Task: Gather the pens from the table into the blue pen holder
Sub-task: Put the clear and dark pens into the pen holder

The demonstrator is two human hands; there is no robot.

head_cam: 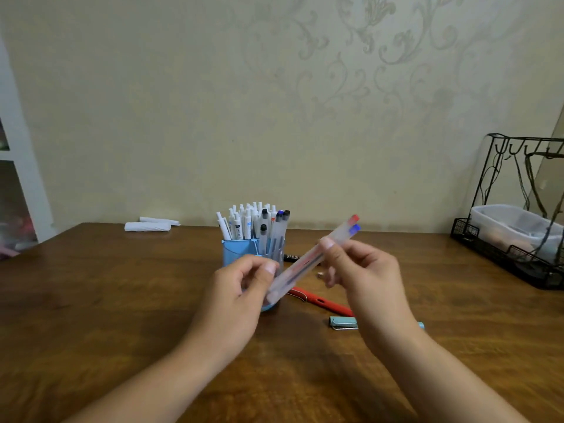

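I am seeing both hands holding two frosted pens point(314, 257) together above the table point(122, 300): the left hand point(241, 296) is pinching their lower ends, the right hand point(363, 270) is gripping mid-barrel. The red and blue caps are pointing up toward the right. The blue pen holder point(236, 250), crowded with pens, is standing near the table's far edge. A red pen point(320, 300) and a light-blue pen point(343, 322) are lying under the right hand.
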